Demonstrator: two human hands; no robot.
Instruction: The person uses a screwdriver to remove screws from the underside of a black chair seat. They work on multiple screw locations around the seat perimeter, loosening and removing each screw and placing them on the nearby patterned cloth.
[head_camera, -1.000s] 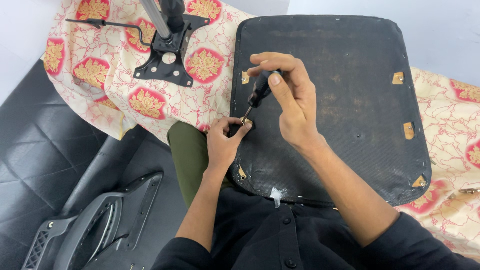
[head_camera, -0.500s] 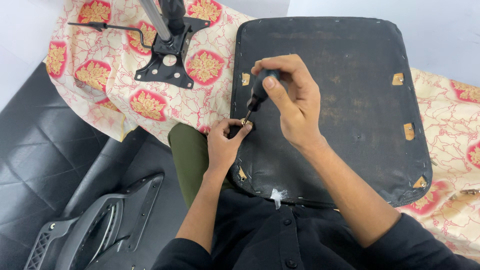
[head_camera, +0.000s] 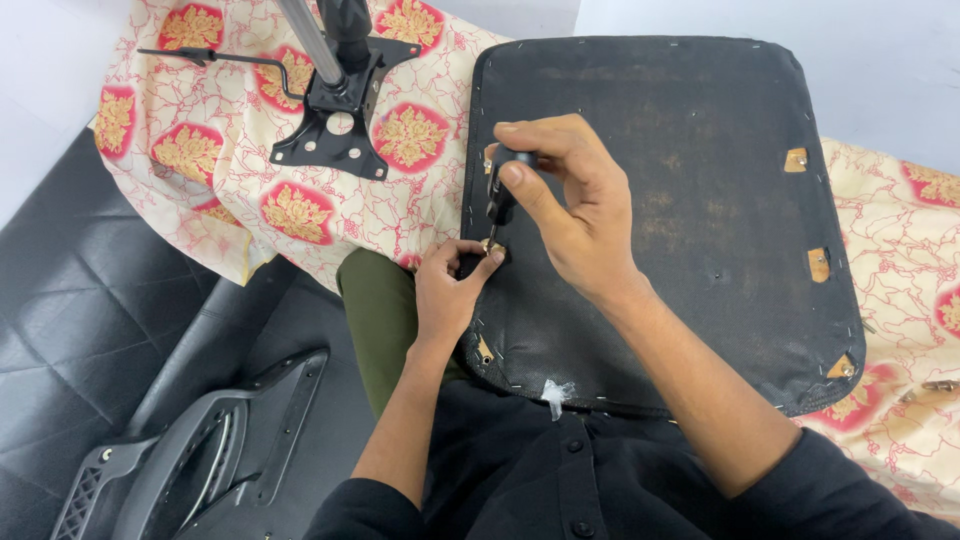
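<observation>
Closest to the camera, 2 forearms in black sleeves reach up from the person's lap, over a black buttoned shirt and an olive-green trouser leg (head_camera: 375, 320). The left hand (head_camera: 447, 290) is bent at the wrist, its thumb and fingers pinched together at the left edge of the seat cushion (head_camera: 690, 140), right where the tip of the tool meets it; what it pinches is too small to make out, perhaps a screw or staple. Just above it, the right hand (head_camera: 575, 205) is curled around the dark handle of a screwdriver (head_camera: 498, 195), fingers closed on it and thumb pressed along its side, the shaft pointing down toward the left hand's fingertips. The seat cushion lies upside down across the person's lap, its black underside facing up, with staples along the rim and several small brown patches showing through the fabric. Under and beyond it spreads a cream cloth (head_camera: 240, 170) with red-and-gold floral medallions. On that cloth, at the upper left, rests a black metal chair mechanism plate (head_camera: 335, 135) with a gas-lift column rising from it. To the lower left, a black plastic armrest (head_camera: 190, 460) lies on a black quilted leather surface (head_camera: 70, 310). A pale wall runs behind.
</observation>
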